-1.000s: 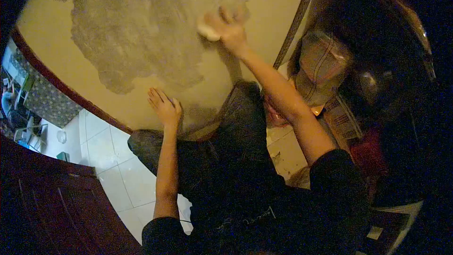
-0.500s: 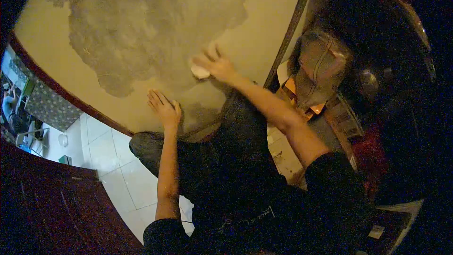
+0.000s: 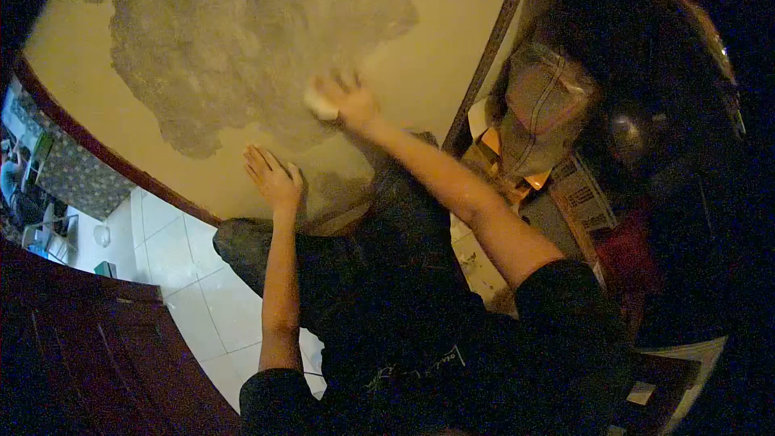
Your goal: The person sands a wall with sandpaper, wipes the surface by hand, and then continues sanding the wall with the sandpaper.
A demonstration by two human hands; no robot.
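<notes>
A pale yellow wall (image 3: 452,40) with a large rough grey patch (image 3: 242,48) fills the upper part of the view. My right hand (image 3: 353,103) presses a small whitish pad (image 3: 322,104) to the wall near the lower right part of the patch. The pad is blurred, so whether it is a sponge or folded paper does not show. My left hand (image 3: 275,182) lies flat on the yellow surface just below the patch, fingers stretched and holding nothing.
A dark skirting strip (image 3: 186,206) edges the wall at the left, beside white floor tiles (image 3: 206,295). A dark red panelled door (image 3: 97,347) stands lower left. To the right are a clear plastic bag (image 3: 545,105) and boxes. Far left, part of a person (image 3: 12,178) shows.
My right hand has slid up and left over the wall with the whitish pad. My left hand stays flat in about the same place; the whole view has shifted slightly.
</notes>
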